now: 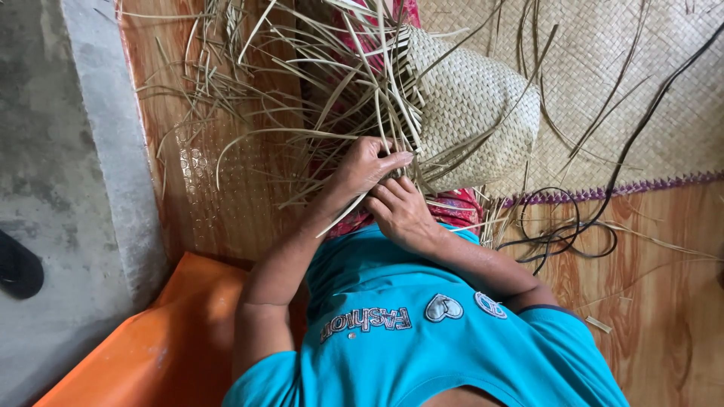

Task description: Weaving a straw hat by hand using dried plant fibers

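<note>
Two hands weaving a half-made straw basket

The left hand (369, 164) pinches loose strips (302, 98), the right hand (403, 211) presses fingers onto them, at the woven basket (475, 113)'s 8 o'clock edge; its body looks done, strips fanning toward 10 o'clock unwoven.

Head camera looks steeply down, close above lap.

Your left hand (369, 166) and right hand (403, 211) meet in front of you, elbows bent, fingers curled, seemingly pinching; the fingertips are partly hidden.
</note>
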